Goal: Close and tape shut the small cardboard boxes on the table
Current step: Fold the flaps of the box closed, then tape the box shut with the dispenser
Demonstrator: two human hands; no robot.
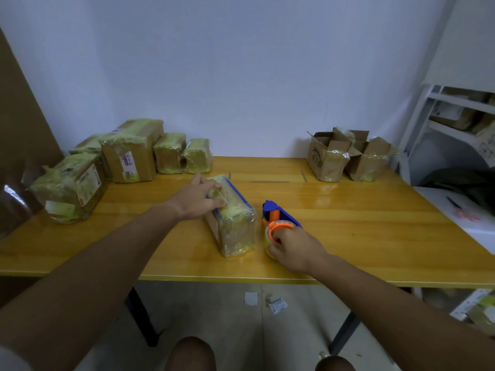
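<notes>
Holding a taped box and a tape dispenser at the near middle of the yellow counter.
The left hand rests on the box top, its fingers lightly curled over it. Just right of the box, the right hand grips the dispenser. Two open boxes stand far right.

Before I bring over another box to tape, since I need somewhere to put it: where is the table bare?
Bare table lies right of the tape dispenser, in front of the open boxes, and along the back between them and the taped boxes. The front-left edge is also free. The middle is crowded: the left hand presses the taped box, the right hand grips the dispenser.
</notes>
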